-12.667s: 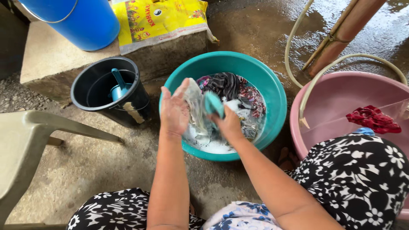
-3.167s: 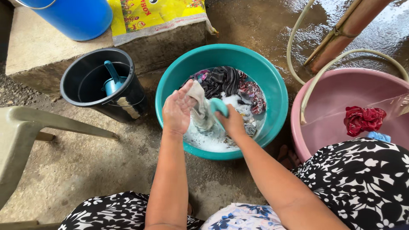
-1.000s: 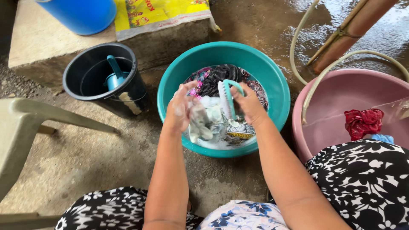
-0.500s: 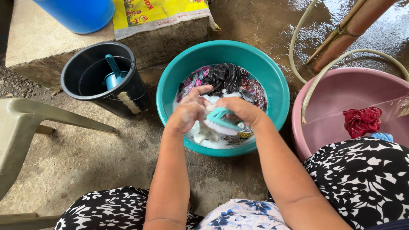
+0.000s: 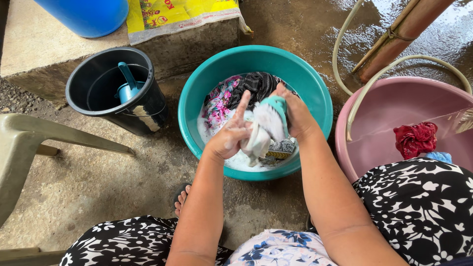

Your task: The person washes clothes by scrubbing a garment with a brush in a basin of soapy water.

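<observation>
A teal basin stands on the wet concrete floor, with soapy water and several wet clothes in it. My left hand grips a bunched white cloth above the suds. My right hand holds a teal scrub brush with its white bristles pressed on that cloth. Both hands are over the near half of the basin.
A pink basin of water with a red cloth stands at the right, a hose draped over it. A black bucket with a blue scoop is at the left, beside a plastic chair. Behind them stands a concrete ledge.
My hands lifted the white cloth, dipped it into the basin, and have raised it again. The brush has turned upright against the cloth.
</observation>
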